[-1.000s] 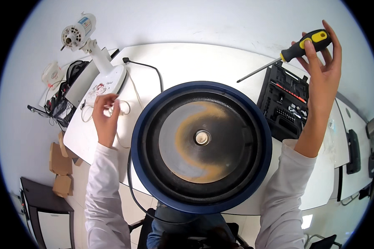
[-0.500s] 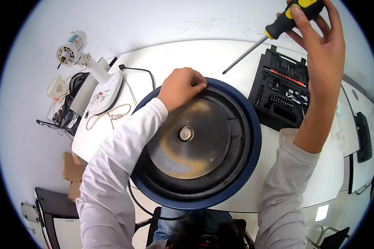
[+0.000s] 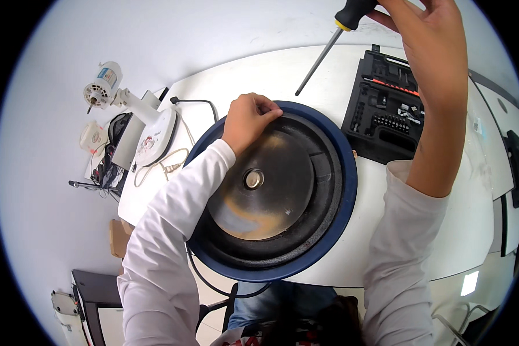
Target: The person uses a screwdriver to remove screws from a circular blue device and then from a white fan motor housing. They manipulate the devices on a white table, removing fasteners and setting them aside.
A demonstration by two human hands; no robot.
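A round, blue-rimmed electric pan [image 3: 347,190] with a dark inside lies in front of me. At its middle is a discoloured metal disc [image 3: 288,187] with a shiny round centre piece [image 3: 254,179]. My left hand [image 3: 245,122] is closed at the pan's far rim, thumb against the curled fingers; anything pinched there is hidden. Up at the right, my right hand [image 3: 432,49] grips a screwdriver [image 3: 353,14] by its black and yellow handle. The shaft slants down left, its tip in the air beyond the rim. The upper view edge cuts off part of this hand.
An open black toolbox [image 3: 366,144] with bits and sockets lies right of the pan on the white table [image 3: 386,230]. At the left stands a bladeless white fan [image 3: 155,135] with cords near it. A black plug lead [image 3: 199,101] lies behind the pan.
The screwdriver and my right hand have moved up and left, farther out of the view. My left hand stays at the far rim. The whole view has shifted slightly.
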